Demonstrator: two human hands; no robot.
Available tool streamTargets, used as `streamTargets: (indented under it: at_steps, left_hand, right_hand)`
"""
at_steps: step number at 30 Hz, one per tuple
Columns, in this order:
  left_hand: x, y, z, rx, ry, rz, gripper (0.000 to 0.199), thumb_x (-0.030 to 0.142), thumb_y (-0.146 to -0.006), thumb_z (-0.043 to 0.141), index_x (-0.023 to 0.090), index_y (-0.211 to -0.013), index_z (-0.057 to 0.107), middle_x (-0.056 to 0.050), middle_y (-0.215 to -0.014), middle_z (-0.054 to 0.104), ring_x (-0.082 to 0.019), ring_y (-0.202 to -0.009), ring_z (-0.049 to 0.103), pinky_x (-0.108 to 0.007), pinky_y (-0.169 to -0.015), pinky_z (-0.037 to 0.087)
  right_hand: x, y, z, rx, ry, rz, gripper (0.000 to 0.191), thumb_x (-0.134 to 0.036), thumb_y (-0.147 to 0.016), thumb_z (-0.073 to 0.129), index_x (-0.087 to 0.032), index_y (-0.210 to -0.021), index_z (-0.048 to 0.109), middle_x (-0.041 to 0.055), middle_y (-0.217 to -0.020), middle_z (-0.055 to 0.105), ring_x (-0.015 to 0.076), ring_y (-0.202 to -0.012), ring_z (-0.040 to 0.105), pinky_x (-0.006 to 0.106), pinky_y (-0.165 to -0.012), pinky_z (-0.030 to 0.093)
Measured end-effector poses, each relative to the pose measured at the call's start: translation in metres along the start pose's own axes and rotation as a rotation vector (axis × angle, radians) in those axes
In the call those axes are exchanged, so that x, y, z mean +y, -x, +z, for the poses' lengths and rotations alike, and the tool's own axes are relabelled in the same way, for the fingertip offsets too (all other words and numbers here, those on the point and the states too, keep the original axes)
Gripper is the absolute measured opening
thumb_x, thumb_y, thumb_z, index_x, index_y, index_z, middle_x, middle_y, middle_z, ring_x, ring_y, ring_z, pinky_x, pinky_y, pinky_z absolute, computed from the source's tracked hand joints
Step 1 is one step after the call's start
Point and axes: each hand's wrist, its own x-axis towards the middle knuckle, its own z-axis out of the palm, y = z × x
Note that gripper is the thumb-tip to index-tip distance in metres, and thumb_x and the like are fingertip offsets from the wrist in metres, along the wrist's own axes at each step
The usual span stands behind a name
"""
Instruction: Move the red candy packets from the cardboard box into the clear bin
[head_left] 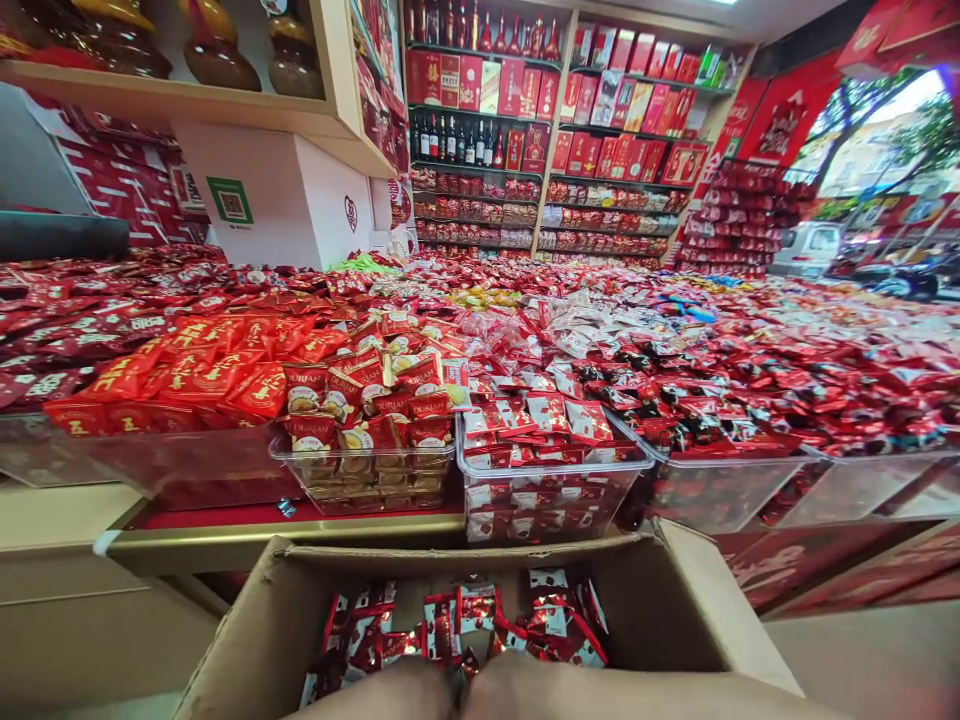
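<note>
A cardboard box [465, 552] stands open in front of me, with red-and-white candy packets [476, 606] lying loose on its bottom. My left hand [401, 688] and my right hand [529, 685] reach down into the box side by side at the lower edge of the head view. Both sets of fingers are hidden, so what they hold, if anything, does not show. The nearest packets lie just beyond the hands. Right behind the box, a clear plastic bin [555, 470] is heaped with similar red-and-white packets.
Left of that bin, another clear bin [375, 460] holds durian candies, and bright red packets [202, 370] pile up farther left. Dark red packets [697, 400] fill the bins on the right. Shelves [551, 120] with bottles and gift boxes line the back wall.
</note>
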Motion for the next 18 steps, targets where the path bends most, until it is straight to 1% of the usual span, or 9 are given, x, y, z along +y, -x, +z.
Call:
streamTargets:
  at_steps: [1, 2, 4, 5, 7, 10, 12, 15, 18]
  left_hand:
    - [0.003, 0.000, -0.009, -0.006, -0.016, -0.026, 0.020, 0.010, -0.056, 0.066, 0.017, -0.046, 0.050, 0.008, -0.039, 0.037, -0.009, -0.035, 0.036, -0.021, -0.036, 0.028]
    - [0.007, 0.001, -0.020, -0.007, -0.016, -0.043, 0.021, 0.008, -0.050, 0.065, 0.018, -0.044, 0.047, 0.009, -0.037, 0.032, -0.008, -0.034, 0.031, -0.021, -0.034, 0.024]
    - [0.018, 0.002, -0.042, -0.019, 0.074, -0.037, 0.015, 0.008, -0.046, 0.061, 0.018, -0.048, 0.049, 0.009, -0.040, 0.037, -0.008, -0.035, 0.032, -0.019, -0.034, 0.023]
    - [0.025, 0.003, -0.052, -0.013, 0.213, 0.016, 0.012, 0.009, -0.050, 0.056, 0.018, -0.049, 0.049, 0.009, -0.042, 0.037, -0.008, -0.037, 0.034, -0.019, -0.036, 0.026]
    - [0.039, 0.004, -0.066, -0.002, 0.331, 0.065, 0.007, 0.012, -0.058, 0.051, 0.017, -0.063, 0.052, 0.007, -0.055, 0.050, -0.010, -0.050, 0.048, -0.018, -0.048, 0.038]
    - [0.052, 0.004, -0.070, 0.041, 0.535, 0.126, 0.023, 0.009, -0.066, 0.045, 0.018, -0.087, 0.050, 0.004, -0.077, 0.059, -0.012, -0.074, 0.055, -0.021, -0.067, 0.044]
    - [0.054, 0.005, -0.067, -0.002, 0.696, 0.111, 0.022, 0.008, -0.069, 0.047, 0.018, -0.089, 0.047, 0.004, -0.073, 0.059, -0.012, -0.068, 0.056, -0.022, -0.063, 0.045]
    - [0.053, 0.006, -0.060, -0.078, 0.830, 0.060, 0.016, 0.011, -0.073, 0.053, 0.018, -0.087, 0.047, 0.004, -0.065, 0.059, -0.010, -0.056, 0.055, -0.020, -0.054, 0.045]
    - [0.054, 0.006, -0.058, -0.085, 0.974, 0.074, 0.023, 0.021, -0.075, 0.061, 0.017, -0.094, 0.050, 0.002, -0.063, 0.062, -0.009, -0.050, 0.055, -0.017, -0.048, 0.043]
  right_hand:
    - [-0.002, 0.007, -0.016, -0.011, 0.133, -0.025, 0.015, -0.015, -0.062, 0.060, -0.022, -0.049, 0.059, -0.0007, -0.044, 0.060, 0.0184, -0.037, 0.056, 0.025, -0.031, 0.034]
    - [-0.002, 0.018, -0.033, 0.036, 0.175, -0.074, 0.007, -0.013, -0.063, 0.061, -0.019, -0.062, 0.062, 0.0020, -0.056, 0.066, 0.0179, -0.047, 0.060, 0.024, -0.037, 0.039]
    - [0.000, 0.043, -0.066, 0.220, -0.036, -0.045, 0.022, -0.016, -0.062, 0.064, -0.019, -0.084, 0.061, 0.0020, -0.070, 0.067, 0.0160, -0.059, 0.060, 0.022, -0.046, 0.042]
    - [0.003, 0.055, -0.079, 0.316, -0.188, -0.022, 0.025, -0.016, -0.064, 0.064, -0.019, -0.089, 0.059, 0.0007, -0.072, 0.065, 0.0142, -0.061, 0.059, 0.021, -0.048, 0.042]
    - [0.008, 0.070, -0.095, 0.484, -0.555, -0.010, 0.028, -0.018, -0.070, 0.062, -0.020, -0.096, 0.052, -0.0014, -0.076, 0.062, 0.0119, -0.064, 0.057, 0.021, -0.054, 0.044]
    - [0.013, 0.074, -0.098, 0.649, -0.993, -0.062, 0.031, -0.023, -0.074, 0.063, -0.020, -0.100, 0.047, -0.0005, -0.082, 0.059, 0.0112, -0.071, 0.057, 0.023, -0.065, 0.046]
    - [0.013, 0.071, -0.096, 0.705, -1.128, -0.080, 0.032, -0.024, -0.073, 0.066, -0.020, -0.099, 0.049, 0.0006, -0.085, 0.059, 0.0109, -0.074, 0.057, 0.024, -0.068, 0.047]
    - [0.012, 0.069, -0.095, 0.749, -1.204, -0.090, 0.031, -0.024, -0.074, 0.066, -0.020, -0.101, 0.050, 0.0011, -0.085, 0.061, 0.0107, -0.074, 0.057, 0.024, -0.068, 0.047]
    - [0.014, 0.071, -0.094, 0.828, -1.106, -0.070, 0.029, -0.023, -0.077, 0.063, -0.021, -0.104, 0.051, 0.0017, -0.087, 0.062, 0.0123, -0.079, 0.059, 0.026, -0.071, 0.048]
